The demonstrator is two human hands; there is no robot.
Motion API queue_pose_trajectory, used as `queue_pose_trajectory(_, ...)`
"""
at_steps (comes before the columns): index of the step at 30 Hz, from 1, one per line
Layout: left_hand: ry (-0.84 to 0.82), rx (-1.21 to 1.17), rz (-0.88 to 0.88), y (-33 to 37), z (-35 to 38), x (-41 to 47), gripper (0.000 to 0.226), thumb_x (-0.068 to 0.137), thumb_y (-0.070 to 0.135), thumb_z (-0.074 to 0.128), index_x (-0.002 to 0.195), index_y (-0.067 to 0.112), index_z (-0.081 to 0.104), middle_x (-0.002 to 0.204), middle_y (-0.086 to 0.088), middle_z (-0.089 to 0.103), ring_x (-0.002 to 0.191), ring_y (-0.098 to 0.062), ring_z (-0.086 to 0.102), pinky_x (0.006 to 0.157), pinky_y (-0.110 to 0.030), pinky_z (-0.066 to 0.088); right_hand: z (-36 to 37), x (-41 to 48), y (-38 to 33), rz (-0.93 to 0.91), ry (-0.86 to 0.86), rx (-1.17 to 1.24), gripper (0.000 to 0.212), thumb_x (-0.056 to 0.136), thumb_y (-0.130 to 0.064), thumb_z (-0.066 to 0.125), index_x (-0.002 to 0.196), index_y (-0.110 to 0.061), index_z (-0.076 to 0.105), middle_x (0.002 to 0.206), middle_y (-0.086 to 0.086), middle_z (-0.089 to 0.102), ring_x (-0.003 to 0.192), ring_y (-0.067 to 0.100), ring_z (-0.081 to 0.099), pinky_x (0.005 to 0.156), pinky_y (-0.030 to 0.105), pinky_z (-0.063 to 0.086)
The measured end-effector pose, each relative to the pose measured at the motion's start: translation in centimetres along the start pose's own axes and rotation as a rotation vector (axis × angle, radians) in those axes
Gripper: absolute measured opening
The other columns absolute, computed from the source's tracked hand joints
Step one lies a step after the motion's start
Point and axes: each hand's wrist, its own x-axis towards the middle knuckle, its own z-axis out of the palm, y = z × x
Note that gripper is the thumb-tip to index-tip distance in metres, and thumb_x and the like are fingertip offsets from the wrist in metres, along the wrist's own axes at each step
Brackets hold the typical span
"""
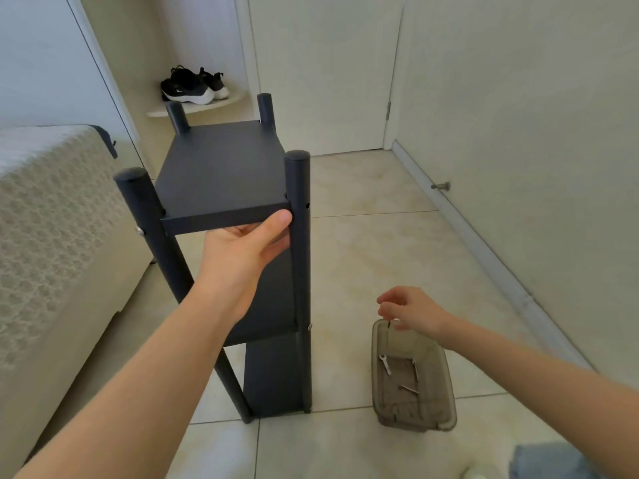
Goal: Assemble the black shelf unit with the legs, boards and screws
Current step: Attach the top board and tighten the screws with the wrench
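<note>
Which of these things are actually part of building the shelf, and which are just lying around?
For the job: black shelf unit, its top board gripped by the left hand, tray holding small wrenches, small dark piece pinched in the right hand.
Just lying about: sneakers, bed, doorstop.

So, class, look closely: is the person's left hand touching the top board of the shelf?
Touching. The head view shows the left hand gripping the top board: its thumb lies on the front edge, with the fingers underneath.
</note>
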Motion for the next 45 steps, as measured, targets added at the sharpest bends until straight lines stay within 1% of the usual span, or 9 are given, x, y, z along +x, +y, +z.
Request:
queue_pose_trajectory(4, -0.014, -0.001, -0.021, -0.1, -0.1, 0.0, 0.056, 0.076, 0.021, 0.071, 0.128, 0.005, 0.063, 0.120, -0.011, 0.072, 0.111, -0.025, 0.070, 0.099, -0.043, 0.056, 3.3, 1.5, 4.9, 0.140, -0.053, -0.174, 0.021, 0.099, -0.022, 0.057, 0.104, -0.003, 0.064, 0.088, 0.008, 0.064, 0.081, 0.023, 0.062, 0.072, 0.033, 0.050)
queue_pose_trajectory(8, -0.008, 0.002, -0.037, -0.1, -0.1, 0.0, 0.042, 0.088, 0.013, 0.069, 0.129, 0.005, 0.063, 0.122, -0.012, 0.072, 0.113, -0.025, 0.069, 0.104, -0.048, 0.052, 7.4, 1.9, 9.5, 0.340, -0.117, -0.298, 0.024, 0.100, -0.031, 0.055, 0.092, -0.009, 0.050, 0.073, 0.004, 0.052, 0.062, 0.016, 0.048, 0.060, 0.029, 0.041)
queue_pose_trajectory(13, 0.005, 0.021, -0.052, -0.3, -0.3, 0.1, 0.037, 0.093, 0.011, 0.067, 0.129, 0.007, 0.064, 0.122, -0.009, 0.072, 0.114, -0.023, 0.069, 0.105, -0.046, 0.051, 10.7, 2.1, 12.7, 0.420, -0.185, -0.397, 0.047, 0.101, -0.034, 0.053, 0.131, 0.000, 0.039, 0.117, 0.011, 0.056, 0.104, 0.029, 0.059, 0.067, 0.029, 0.044)
queue_pose_trajectory(16, 0.000, 0.029, -0.053, -0.4, -0.5, 0.2, 0.035, 0.093, 0.012, 0.067, 0.127, 0.007, 0.065, 0.121, -0.008, 0.072, 0.113, -0.022, 0.069, 0.105, -0.045, 0.051, 11.5, 2.4, 13.3, 0.387, -0.146, -0.433, 0.047, 0.100, -0.031, 0.055, 0.134, -0.001, 0.041, 0.137, 0.015, 0.053, 0.122, 0.031, 0.054, 0.090, 0.032, 0.047)
queue_pose_trajectory(22, -0.022, 0.010, -0.050, -0.7, -0.6, 0.3, 0.025, 0.095, 0.011, 0.065, 0.119, 0.010, 0.068, 0.123, -0.008, 0.072, 0.115, -0.022, 0.068, 0.106, -0.045, 0.050, 12.9, 2.3, 12.9, 0.345, -0.233, -0.364, 0.047, 0.097, -0.030, 0.061, 0.133, -0.005, 0.041, 0.128, 0.013, 0.056, 0.113, 0.028, 0.059, 0.094, 0.039, 0.053)
queue_pose_trajectory(31, -0.025, 0.018, -0.024, -0.6, -0.2, 0.2, 0.026, 0.095, 0.009, 0.066, 0.120, 0.008, 0.067, 0.121, -0.009, 0.072, 0.114, -0.023, 0.069, 0.105, -0.044, 0.051, 17.5, 0.4, 12.5, 0.242, -0.407, -0.322, 0.068, 0.088, -0.034, 0.072, 0.142, -0.013, 0.037, 0.136, 0.008, 0.055, 0.119, 0.023, 0.058, 0.097, 0.032, 0.053)
queue_pose_trajectory(36, -0.029, -0.001, -0.016, -0.7, -0.1, 0.1, 0.022, 0.095, 0.009, 0.065, 0.117, 0.009, 0.068, 0.120, -0.009, 0.073, 0.113, -0.023, 0.069, 0.105, -0.043, 0.052, 17.9, 0.9, 11.9, 0.217, -0.422, -0.271, 0.041, 0.096, -0.034, 0.062, 0.129, -0.012, 0.053, 0.118, 0.006, 0.066, 0.099, 0.018, 0.066, 0.081, 0.026, 0.055)
queue_pose_trajectory(39, -0.038, -0.015, -0.018, -0.9, 0.0, 0.1, 0.021, 0.096, 0.009, 0.064, 0.117, 0.010, 0.068, 0.121, -0.009, 0.072, 0.114, -0.023, 0.069, 0.105, -0.043, 0.051, 17.3, 1.8, 12.2, 0.249, -0.370, -0.253, 0.024, 0.101, -0.030, 0.054, 0.110, -0.010, 0.062, 0.104, 0.006, 0.070, 0.093, 0.018, 0.068, 0.083, 0.029, 0.056)
queue_pose_trajectory(45, -0.059, -0.011, -0.010, -1.1, 0.0, 0.0, 0.019, 0.096, 0.008, 0.064, 0.114, 0.011, 0.069, 0.118, -0.009, 0.073, 0.114, -0.024, 0.068, 0.102, -0.041, 0.053, 16.6, 3.8, 15.1, 0.283, -0.316, -0.594, 0.022, 0.100, -0.017, 0.053, 0.119, -0.007, 0.058, 0.118, 0.009, 0.065, 0.107, 0.022, 0.062, 0.081, 0.025, 0.048)
